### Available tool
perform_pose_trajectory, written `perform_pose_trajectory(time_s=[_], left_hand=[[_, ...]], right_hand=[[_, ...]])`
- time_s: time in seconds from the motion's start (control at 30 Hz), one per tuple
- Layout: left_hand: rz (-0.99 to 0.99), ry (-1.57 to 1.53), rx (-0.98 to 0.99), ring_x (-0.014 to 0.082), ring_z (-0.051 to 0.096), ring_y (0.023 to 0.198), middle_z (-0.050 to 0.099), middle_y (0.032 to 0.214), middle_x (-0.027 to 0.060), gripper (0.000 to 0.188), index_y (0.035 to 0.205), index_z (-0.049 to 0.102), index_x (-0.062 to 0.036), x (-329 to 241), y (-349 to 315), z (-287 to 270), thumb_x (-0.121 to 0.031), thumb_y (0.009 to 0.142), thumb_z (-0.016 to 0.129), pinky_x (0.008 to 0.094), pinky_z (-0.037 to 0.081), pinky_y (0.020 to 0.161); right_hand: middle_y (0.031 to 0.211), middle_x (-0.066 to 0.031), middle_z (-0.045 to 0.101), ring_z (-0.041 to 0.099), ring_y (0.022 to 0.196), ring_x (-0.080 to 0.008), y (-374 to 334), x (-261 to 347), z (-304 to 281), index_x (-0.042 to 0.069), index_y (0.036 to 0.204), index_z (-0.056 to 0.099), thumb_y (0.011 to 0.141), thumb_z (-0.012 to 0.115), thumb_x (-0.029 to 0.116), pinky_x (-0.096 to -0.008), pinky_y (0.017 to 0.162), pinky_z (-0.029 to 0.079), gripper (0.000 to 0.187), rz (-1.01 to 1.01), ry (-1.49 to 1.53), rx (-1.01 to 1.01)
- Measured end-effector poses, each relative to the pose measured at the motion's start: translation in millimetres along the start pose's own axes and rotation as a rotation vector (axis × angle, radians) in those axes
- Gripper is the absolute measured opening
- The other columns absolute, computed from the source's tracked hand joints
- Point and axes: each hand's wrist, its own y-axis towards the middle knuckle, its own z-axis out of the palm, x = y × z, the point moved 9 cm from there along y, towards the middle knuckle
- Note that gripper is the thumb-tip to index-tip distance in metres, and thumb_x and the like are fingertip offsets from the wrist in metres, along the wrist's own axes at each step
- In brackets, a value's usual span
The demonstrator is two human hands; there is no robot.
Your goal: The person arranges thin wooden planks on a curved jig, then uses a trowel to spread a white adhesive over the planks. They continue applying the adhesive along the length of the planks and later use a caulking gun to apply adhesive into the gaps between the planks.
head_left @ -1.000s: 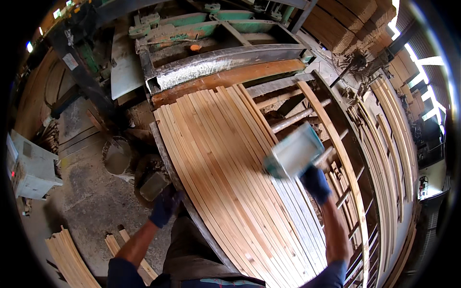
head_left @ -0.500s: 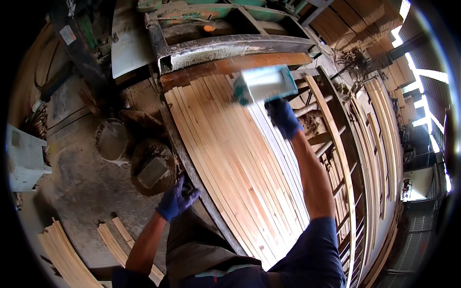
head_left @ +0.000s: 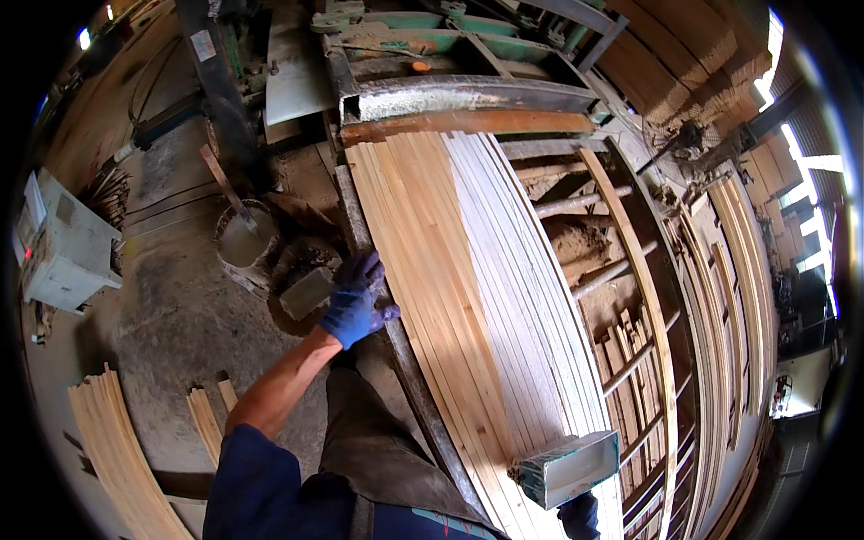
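Your right hand (head_left: 579,517), partly hidden, has its fingers closed on the box (head_left: 574,472) over the near part of the half-whitened strips (head_left: 436,252), while your left hand (head_left: 358,301), fingers loosely spread, is at the bench's (head_left: 417,389) left edge.

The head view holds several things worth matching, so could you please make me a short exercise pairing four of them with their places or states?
Things
1. left hand
2. teal box
3. bucket
4. pale cabinet

Places or states
A. shows a small red light
B. at the rail left of the wooden strips
C. has a stick standing in it
D. at the right hand

Pairs: 1-B; 2-D; 3-C; 4-A
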Motion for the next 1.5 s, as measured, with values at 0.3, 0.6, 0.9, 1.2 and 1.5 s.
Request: perform_pose_trajectory(time_s=[0.3,0.6,0.9,1.2,1.5], left_hand=[[-0.068,-0.265,0.017,0.0404,0.041,0.124,0.043,0.133,0.0236,0.072,0.119,0.052,0.0053,16.8,-2.5,6.5,-0.032,0.065,0.081,0.0456,0.037,0.104],[-0.167,-0.457,-0.018,0.0353,0.055,0.110,0.055,0.121,0.0196,0.053,0.121,0.052,-0.0013,49.2,-30.5,-19.4,-0.019,0.076,0.072,0.0403,0.046,0.093],[-0.474,-0.594,0.061,0.0317,0.062,0.092,0.064,0.098,0.0168,0.035,0.110,0.059,-0.0027,106.4,-199.5,59.4,-0.014,0.078,0.068,0.0376,0.051,0.082],[-0.786,-0.466,0.564,0.0331,0.059,0.104,0.063,0.109,0.0195,0.035,0.109,0.062,-0.0021,96.8,-301.7,90.5,-0.031,0.090,0.054,0.0385,0.046,0.090],[-0.672,-0.408,0.456,0.0379,0.058,0.094,0.063,0.101,0.0199,0.029,0.100,0.064,-0.0034,140.3,-340.2,119.6,-0.026,0.091,0.049,0.0443,0.047,0.082]], right_hand=[[0.058,-0.0194,0.057,0.056,0.049,-0.0354,329.6,266.7,36.5,0.004,0.084,0.056,0.090,0.053,0.025,-0.0458,0.041,0.043,0.022,-0.726,-0.430,-0.215],[0.055,-0.0005,0.048,0.047,0.043,-0.0130,548.9,537.0,87.5,0.009,0.077,0.054,0.093,0.047,0.038,-0.0304,0.040,0.040,0.034,-0.364,0.281,0.060],[0.075,-0.0235,0.062,0.060,0.068,-0.0390,319.4,383.1,96.9,0.005,0.086,0.056,0.090,0.051,0.018,-0.0456,0.058,0.047,0.014,-0.569,-0.041,-0.023],[0.078,-0.0203,0.066,0.065,0.082,-0.0391,-81.4,69.3,71.3,0.005,0.091,0.064,0.083,0.058,0.013,-0.0417,0.065,0.051,0.013,0.066,-0.139,0.054],[0.057,-0.0186,0.057,0.059,0.060,-0.0397,107.6,222.6,91.1,0.006,0.073,0.058,0.079,0.057,0.013,-0.0450,0.050,0.046,0.010,-0.457,-0.262,-0.060]])
